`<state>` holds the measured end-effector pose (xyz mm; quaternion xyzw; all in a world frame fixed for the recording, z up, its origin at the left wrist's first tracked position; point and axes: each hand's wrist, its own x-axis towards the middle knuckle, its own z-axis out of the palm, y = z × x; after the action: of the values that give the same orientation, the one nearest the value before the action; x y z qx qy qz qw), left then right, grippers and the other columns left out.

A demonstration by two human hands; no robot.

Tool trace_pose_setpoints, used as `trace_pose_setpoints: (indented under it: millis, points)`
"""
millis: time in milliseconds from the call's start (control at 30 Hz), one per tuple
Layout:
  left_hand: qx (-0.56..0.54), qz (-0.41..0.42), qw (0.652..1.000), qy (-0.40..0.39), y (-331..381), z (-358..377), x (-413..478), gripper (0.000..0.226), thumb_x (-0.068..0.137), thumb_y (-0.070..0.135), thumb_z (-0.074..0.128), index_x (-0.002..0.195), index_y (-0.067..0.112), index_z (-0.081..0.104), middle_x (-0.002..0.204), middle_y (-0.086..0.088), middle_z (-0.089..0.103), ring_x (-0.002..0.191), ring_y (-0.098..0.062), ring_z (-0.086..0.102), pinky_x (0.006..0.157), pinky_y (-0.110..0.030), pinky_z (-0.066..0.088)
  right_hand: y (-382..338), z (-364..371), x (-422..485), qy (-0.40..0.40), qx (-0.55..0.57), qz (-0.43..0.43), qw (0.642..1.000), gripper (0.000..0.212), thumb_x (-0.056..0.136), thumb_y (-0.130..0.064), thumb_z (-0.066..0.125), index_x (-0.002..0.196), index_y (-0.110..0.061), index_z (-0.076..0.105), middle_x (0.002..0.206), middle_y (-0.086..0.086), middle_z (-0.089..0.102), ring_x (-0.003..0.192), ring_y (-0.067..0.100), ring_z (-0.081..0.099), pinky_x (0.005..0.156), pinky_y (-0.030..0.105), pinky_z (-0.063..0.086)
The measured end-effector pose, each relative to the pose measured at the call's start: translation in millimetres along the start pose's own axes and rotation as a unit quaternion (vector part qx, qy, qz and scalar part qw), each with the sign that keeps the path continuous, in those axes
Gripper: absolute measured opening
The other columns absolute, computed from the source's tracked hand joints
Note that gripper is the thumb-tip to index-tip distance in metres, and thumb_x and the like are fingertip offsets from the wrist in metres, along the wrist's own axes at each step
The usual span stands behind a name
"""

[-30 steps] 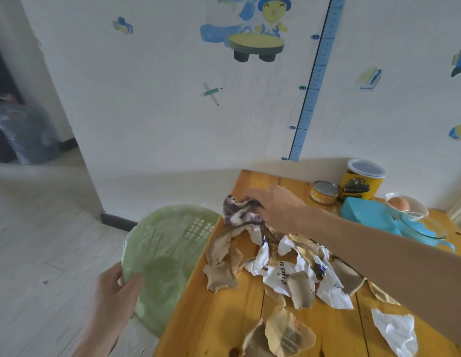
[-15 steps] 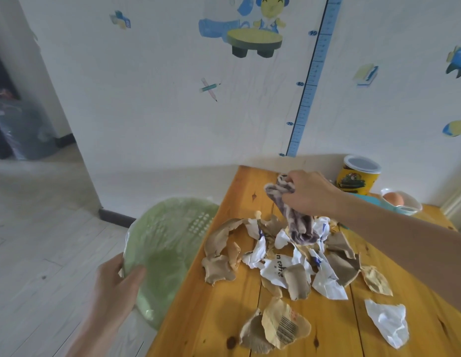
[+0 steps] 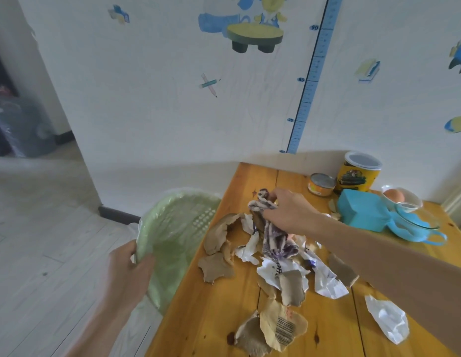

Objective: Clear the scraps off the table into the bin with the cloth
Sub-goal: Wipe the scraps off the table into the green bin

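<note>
A pile of torn brown and white paper scraps [image 3: 280, 269] lies on the wooden table [image 3: 214, 318], near its left edge. My right hand [image 3: 288, 212] is shut on a purple and white cloth [image 3: 274, 235] that hangs down onto the far side of the pile. My left hand [image 3: 129, 264] grips the near rim of a green bin [image 3: 172, 235], lined with a clear bag and held tilted against the table's left edge. A brown scrap with a barcode [image 3: 283, 328] and a white scrap [image 3: 389, 320] lie apart, nearer to me.
At the table's far right stand a yellow tin [image 3: 359, 173], a small can [image 3: 322, 184], a blue box [image 3: 363, 212], a bowl with an egg [image 3: 395, 195] and a glass bowl [image 3: 414, 217]. A wall runs behind the table. Pale wood floor lies to the left.
My right hand has carried the cloth from the left part of the pile back toward the far side and now holds it there, slightly further left than half a second ago. The bin stays held.
</note>
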<state>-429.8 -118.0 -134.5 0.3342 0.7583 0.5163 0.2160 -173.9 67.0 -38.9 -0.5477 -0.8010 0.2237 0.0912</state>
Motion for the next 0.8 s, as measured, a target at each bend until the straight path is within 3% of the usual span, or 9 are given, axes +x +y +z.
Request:
trace_pose_setpoints:
  millis: [233, 367, 567, 700, 800]
  points:
    - [-0.020, -0.008, 1.000, -0.013, 3, 1, -3, 0.022, 0.068, 0.014, 0.059, 0.074, -0.007, 0.057, 0.070, -0.036, 0.052, 0.055, -0.027, 0.047, 0.054, -0.038, 0.034, -24, 16, 3, 0.017, 0.070, -0.021, 0.997, 0.035, 0.094, -0.026, 0.059, 0.126, -0.015, 0.052, 0.092, 0.003, 0.062, 0.077, 0.017, 0.065, 0.052, 0.025, 0.050]
    - [-0.012, 0.003, 1.000, -0.005, 1, 2, -3, 0.018, 0.077, -0.002, 0.059, 0.070, -0.009, 0.045, 0.056, -0.015, 0.040, 0.055, -0.024, 0.040, 0.054, -0.037, 0.031, -38, 26, 5, 0.020, 0.097, -0.031, 0.995, 0.029, 0.094, -0.026, 0.058, 0.121, -0.016, 0.053, 0.086, -0.002, 0.059, 0.070, 0.010, 0.057, 0.047, 0.022, 0.040]
    - [-0.013, 0.005, 1.000, -0.003, 7, 1, -7, 0.025, 0.069, 0.010, 0.060, 0.073, -0.012, 0.049, 0.062, -0.029, 0.045, 0.054, -0.026, 0.044, 0.053, -0.037, 0.034, -55, 39, 8, 0.033, 0.141, -0.034, 0.989, 0.024, 0.093, -0.028, 0.062, 0.112, -0.016, 0.054, 0.090, 0.001, 0.061, 0.071, 0.012, 0.058, 0.052, 0.025, 0.051]
    - [-0.015, -0.013, 1.000, -0.009, 6, -3, -9, 0.011, 0.080, -0.008, 0.058, 0.075, -0.015, 0.051, 0.061, -0.021, 0.049, 0.057, -0.028, 0.047, 0.054, -0.037, 0.035, -60, 31, 7, 0.042, 0.186, -0.026, 0.981, 0.034, 0.092, -0.029, 0.062, 0.122, -0.016, 0.053, 0.089, -0.006, 0.059, 0.075, 0.008, 0.060, 0.047, 0.017, 0.042]
    - [-0.020, -0.024, 0.999, -0.013, 5, -6, -11, 0.007, 0.081, -0.009, 0.058, 0.079, -0.016, 0.057, 0.074, -0.039, 0.055, 0.056, -0.037, 0.053, 0.053, -0.037, 0.039, -59, 15, 3, 0.065, 0.202, -0.028, 0.977, 0.039, 0.090, -0.031, 0.064, 0.126, -0.017, 0.055, 0.096, -0.004, 0.064, 0.077, 0.007, 0.061, 0.046, 0.014, 0.041]
